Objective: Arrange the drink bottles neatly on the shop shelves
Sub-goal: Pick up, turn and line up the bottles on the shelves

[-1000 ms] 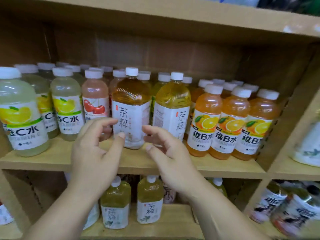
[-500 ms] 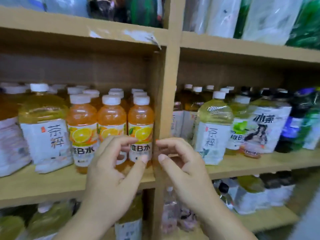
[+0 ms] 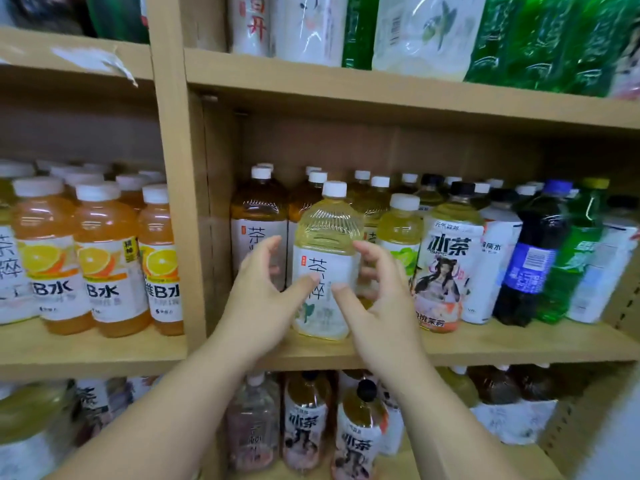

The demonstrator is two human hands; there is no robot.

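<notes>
"Weight was queried: how would the pale tea bottle (image 3: pixel 323 258) at the shelf (image 3: pixel 485 344) front, right bay, be handled?"
"Full, so heavy, it was judged; thin-walled, slick-labelled. Left hand (image 3: pixel 263 292) and right hand (image 3: pixel 377 299) were cupped either side, thumbs at the label; contact could not be told. The waist was favoured"

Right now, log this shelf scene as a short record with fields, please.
Bottle handled: pale yellow tea bottle, upright, front of middle shelf
Left hand: thumb on its label, fingers curled at its left
Right hand: thumb on label, fingers curled at its right
Left neighbour: brown tea bottle
Right neighbour: pale green bottle
</notes>
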